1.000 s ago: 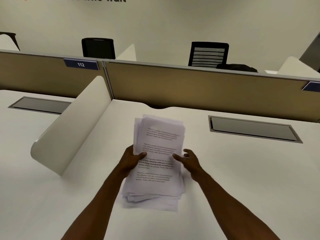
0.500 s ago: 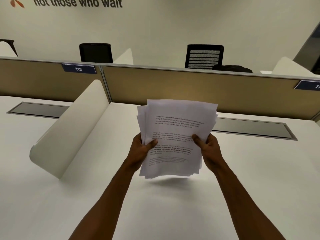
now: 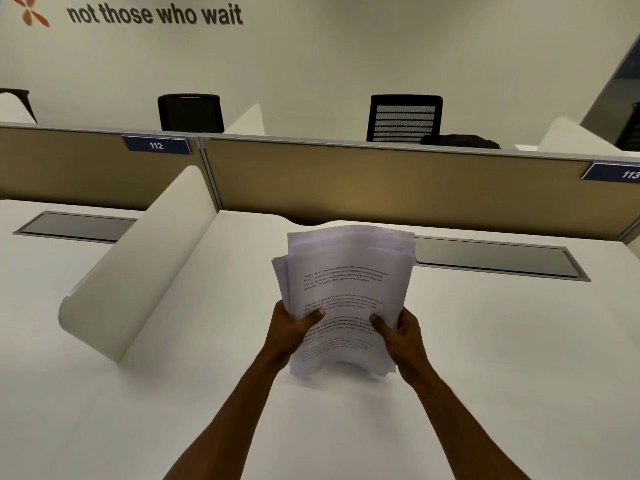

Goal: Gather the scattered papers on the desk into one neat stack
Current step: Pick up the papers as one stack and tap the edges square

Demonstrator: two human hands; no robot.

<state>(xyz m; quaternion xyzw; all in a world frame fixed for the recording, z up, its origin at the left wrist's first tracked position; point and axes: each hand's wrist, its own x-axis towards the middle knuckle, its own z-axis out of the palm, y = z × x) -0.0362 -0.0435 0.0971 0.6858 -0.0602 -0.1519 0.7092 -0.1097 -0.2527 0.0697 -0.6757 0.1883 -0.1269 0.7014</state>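
A bundle of white printed papers (image 3: 346,271) stands nearly upright in the middle of the white desk (image 3: 485,341), its lower edge bowed against or just above the desktop. My left hand (image 3: 291,329) grips its left side, thumb on the front sheet. My right hand (image 3: 398,332) grips the right side the same way. The sheets are roughly aligned, with a few edges fanned out at the upper left.
A curved white divider (image 3: 138,271) slants along the left of the desk. A tan partition (image 3: 381,181) with labels 112 and 113 closes the back. A grey cable tray lid (image 3: 495,259) lies flush behind the papers. Black chairs (image 3: 403,117) stand beyond the partition.
The papers went from lying on the desk to being lifted in both hands, and have now come down with the lower edge at the desktop, the sheets bowing.
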